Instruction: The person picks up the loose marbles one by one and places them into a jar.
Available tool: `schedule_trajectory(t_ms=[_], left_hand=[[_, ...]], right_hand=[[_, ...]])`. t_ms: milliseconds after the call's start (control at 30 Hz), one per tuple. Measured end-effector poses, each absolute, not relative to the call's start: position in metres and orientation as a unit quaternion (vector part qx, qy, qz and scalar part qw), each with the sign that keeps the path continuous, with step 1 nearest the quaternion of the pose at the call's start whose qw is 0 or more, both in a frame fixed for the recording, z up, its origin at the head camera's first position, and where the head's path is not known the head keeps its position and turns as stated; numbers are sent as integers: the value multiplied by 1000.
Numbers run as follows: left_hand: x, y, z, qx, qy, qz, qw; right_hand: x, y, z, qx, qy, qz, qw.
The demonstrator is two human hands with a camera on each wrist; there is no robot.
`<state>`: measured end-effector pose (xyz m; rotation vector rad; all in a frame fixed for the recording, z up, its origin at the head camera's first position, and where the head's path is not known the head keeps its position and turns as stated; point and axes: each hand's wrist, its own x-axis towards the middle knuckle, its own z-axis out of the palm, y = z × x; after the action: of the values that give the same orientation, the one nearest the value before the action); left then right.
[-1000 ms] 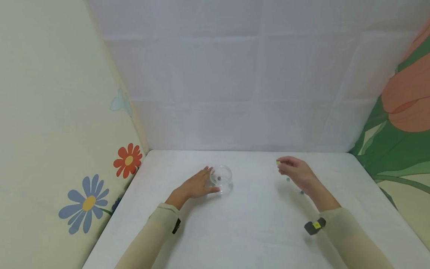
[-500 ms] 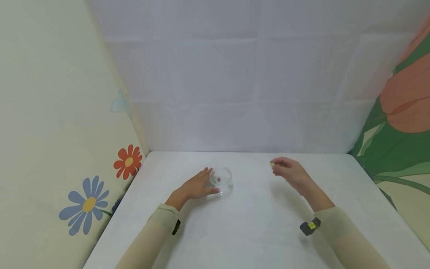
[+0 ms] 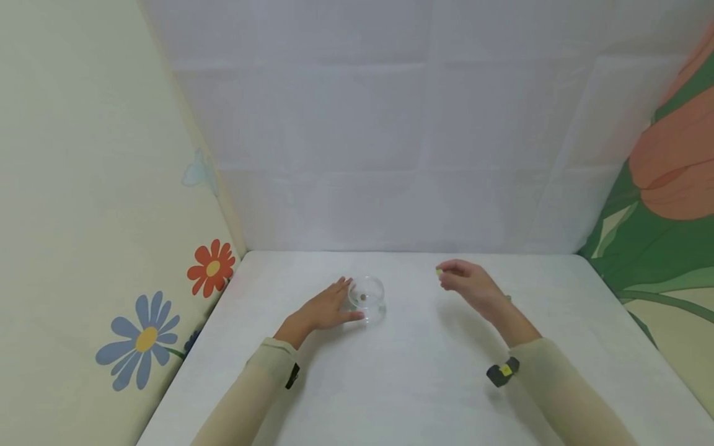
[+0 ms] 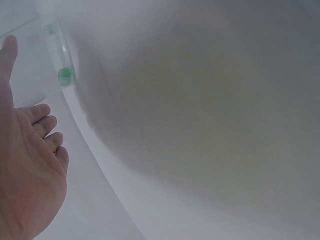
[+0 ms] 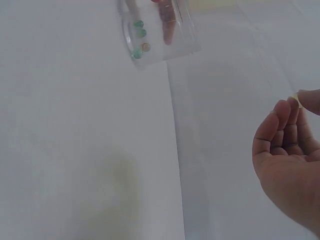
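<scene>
In the head view a clear, round cup [image 3: 382, 305] stands left of the table's middle. My left hand [image 3: 322, 310] holds it from the left, thumb along the near side and fingers along the far side. Several green marbles [image 5: 139, 24] and an amber marble [image 5: 146, 47] lie at the bottom of the cup in the right wrist view. My right hand [image 3: 471, 286] is raised over the table, to the right of the cup and apart from it. Between its thumb and index fingertip it pinches a small yellow marble [image 3: 439, 272], mostly covered by the fingers.
A small greenish marble [image 3: 508, 298] shows just beyond my right wrist, partly hidden by it. The white-covered table [image 3: 413, 384] ends at a white sheet [image 3: 357, 155] hung behind it. Walls with painted flowers flank both sides.
My right hand has moved left toward the cup with the yellow marble. Loose marbles seen under it earlier are now mostly hidden behind the hand and forearm. My left hand and the cup stay put.
</scene>
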<state>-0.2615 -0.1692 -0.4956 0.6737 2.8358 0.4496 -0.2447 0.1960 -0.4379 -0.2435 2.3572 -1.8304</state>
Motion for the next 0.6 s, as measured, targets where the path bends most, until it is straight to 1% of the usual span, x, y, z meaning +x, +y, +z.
schedule_trajectory(t_ms=[600], left_hand=[[-263, -170, -497, 228, 957, 150, 94]], right_hand=[[-254, 167, -443, -103, 778, -611, 104]])
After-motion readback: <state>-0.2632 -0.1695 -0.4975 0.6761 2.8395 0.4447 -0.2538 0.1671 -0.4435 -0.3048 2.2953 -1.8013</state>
